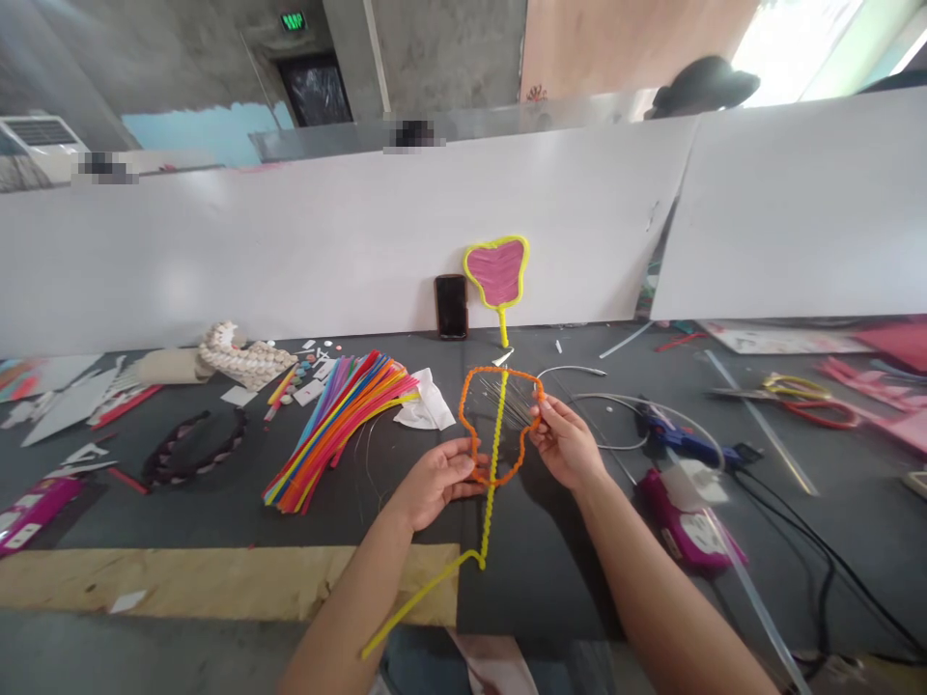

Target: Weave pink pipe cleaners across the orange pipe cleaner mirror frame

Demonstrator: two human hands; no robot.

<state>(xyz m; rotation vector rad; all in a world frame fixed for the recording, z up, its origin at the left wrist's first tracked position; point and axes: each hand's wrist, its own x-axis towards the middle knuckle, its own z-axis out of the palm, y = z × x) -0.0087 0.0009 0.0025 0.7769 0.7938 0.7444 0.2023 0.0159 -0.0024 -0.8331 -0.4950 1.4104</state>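
My left hand [436,480] pinches the lower left edge of an orange pipe-cleaner frame [472,405] shaped like a fan. My right hand [565,439] pinches its right edge. Thin wires fan across the inside of the frame. A long yellow pipe cleaner [487,502] runs down the frame's middle and trails off towards me, over the table's near edge. A finished pink fan with a yellow rim [498,273] leans upright against the white board behind, beside a dark phone [451,306].
A bundle of coloured pipe cleaners [340,425] lies left of my hands, with a crumpled white tissue [426,403] beside it. A blue glue gun [677,436], a magenta packet [685,526] and black cables lie at right. A dark headband [192,446] and paper scraps sit far left.
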